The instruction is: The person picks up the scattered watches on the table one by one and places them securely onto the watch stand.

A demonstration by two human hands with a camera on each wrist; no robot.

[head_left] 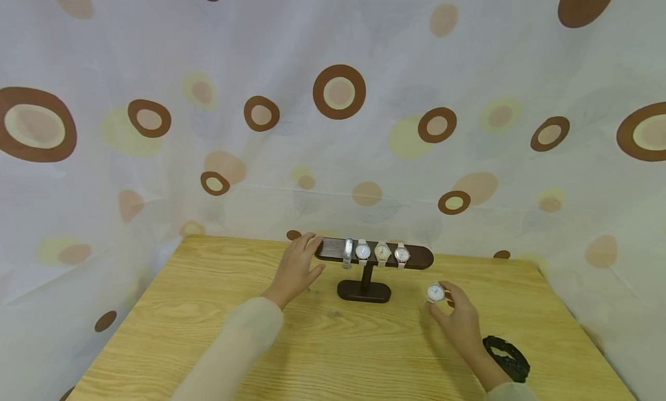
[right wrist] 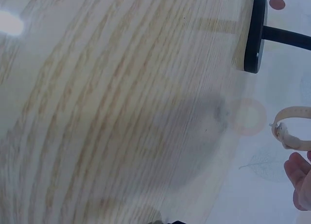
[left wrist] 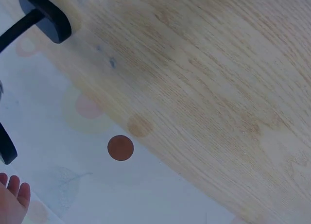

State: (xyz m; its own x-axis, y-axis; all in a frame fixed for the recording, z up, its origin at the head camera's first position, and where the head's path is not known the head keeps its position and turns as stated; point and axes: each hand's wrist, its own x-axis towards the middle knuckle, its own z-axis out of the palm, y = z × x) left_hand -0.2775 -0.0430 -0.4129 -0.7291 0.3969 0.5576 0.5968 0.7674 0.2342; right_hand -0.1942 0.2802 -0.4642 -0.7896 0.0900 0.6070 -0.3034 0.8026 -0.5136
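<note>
A dark wooden watch stand (head_left: 418,257) has a horizontal bar on a short post with an oval base (head_left: 363,292). Side by side on the bar sit a silver bracelet-style watch (head_left: 348,252) and several round-faced watches, among them a white one (head_left: 363,250) and a pink-strapped one (head_left: 402,254). My left hand (head_left: 296,271) is at the bar's left end, fingertips at its edge and thumb held apart. To the right of the stand, my right hand (head_left: 462,320) pinches a white-faced watch (head_left: 435,293) above the table. Its pale strap (right wrist: 294,112) forms a loop in the right wrist view.
A black braided strap-like item (head_left: 507,357) lies by my right forearm, partly hidden by it. The wooden table (head_left: 171,308) ends at a patterned curtain (head_left: 270,175) behind the stand.
</note>
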